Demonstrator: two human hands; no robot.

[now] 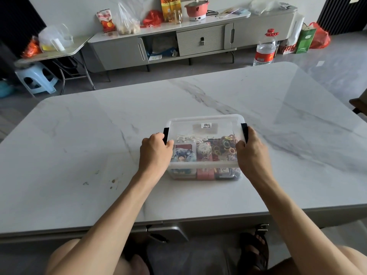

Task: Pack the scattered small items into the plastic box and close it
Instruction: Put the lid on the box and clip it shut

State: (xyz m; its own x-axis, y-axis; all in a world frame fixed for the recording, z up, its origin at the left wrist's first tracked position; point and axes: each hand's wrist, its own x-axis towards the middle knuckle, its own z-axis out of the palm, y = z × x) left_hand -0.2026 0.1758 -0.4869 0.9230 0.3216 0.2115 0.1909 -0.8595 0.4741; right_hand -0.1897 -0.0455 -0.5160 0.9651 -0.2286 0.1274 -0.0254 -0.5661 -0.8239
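Brown stains [113, 181]: lying left, near the counter's [79, 155] near edge.
Left hand [155, 153]: grip curling round the plastic box [204, 165] at the left latch [166, 133].
Box: sitting mid-counter, toward the near edge, lid [204, 121] on.
Right hand [252, 153]: grip curling round the box at the right latch [244, 132].
Risk: uneven pressing likely leaving one latch unseated, or sliding the box.
Nothing appears to be obstructing.

Setting: a home living and dining room. Indicators: a marble-topped table [79, 155], a low grey cabinet [198, 40] along the wall carrying snack bags [106, 19] and a pink electric pot [196, 8], a blue plastic stool [36, 80], and a large water bottle [265, 50] standing on the floor.
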